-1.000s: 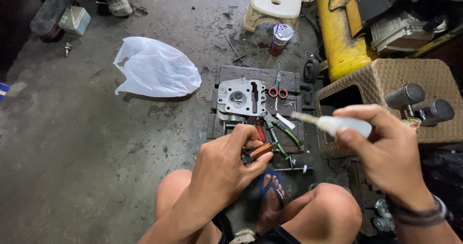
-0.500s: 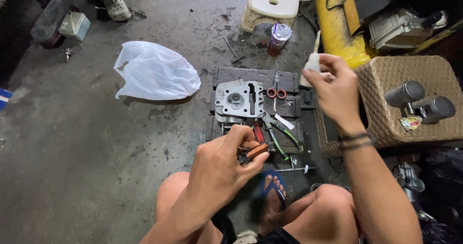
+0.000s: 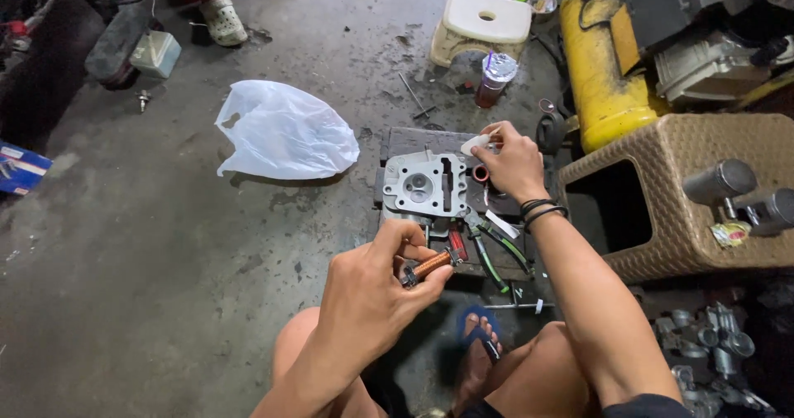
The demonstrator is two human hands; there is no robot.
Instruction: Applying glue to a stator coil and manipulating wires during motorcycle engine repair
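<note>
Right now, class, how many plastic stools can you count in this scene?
2: a white stool at the top centre beside the yellow tank, and a brown woven-look stool on the right. Others may be hidden.

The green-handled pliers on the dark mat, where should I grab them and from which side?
Probably by the two green handles, coming from above on the near side. They lie flat, handles splayed toward the knees, jaws pointing up toward the metal cylinder head, where the right hand crowds things.

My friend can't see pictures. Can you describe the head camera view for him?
A person's left hand holds a small copper-coloured coil spring, while the right hand presses a small white tube beside a grey metal engine part on a dark board on a stained concrete floor.
</note>
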